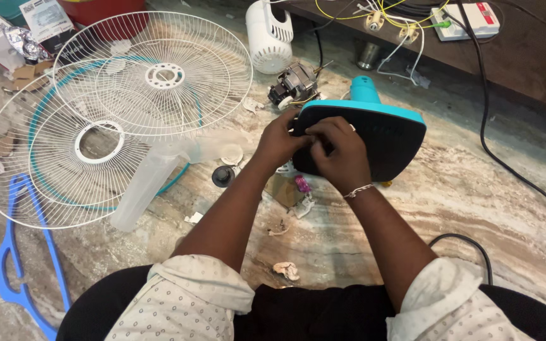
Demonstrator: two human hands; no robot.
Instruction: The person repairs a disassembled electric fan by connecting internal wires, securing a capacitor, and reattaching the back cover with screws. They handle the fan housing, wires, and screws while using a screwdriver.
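Note:
A fan base (380, 136), black underneath with a teal rim and stem, lies tilted on the marble floor in front of me. My left hand (279, 140) grips its near left edge. My right hand (342, 151), with a thin bracelet at the wrist, rests on the black underside with fingers pinched together close to the left hand; what they pinch is too small to see. Behind the base lies a bare fan motor (293, 85) beside a white motor housing (270, 35).
Two white wire fan guards (153, 76) overlap at the left, with a translucent fan blade (153, 180) on them. A blue plastic hanger (14, 252) lies at lower left. A black cable (513, 177) runs along the right; a bench with wires stands at the back.

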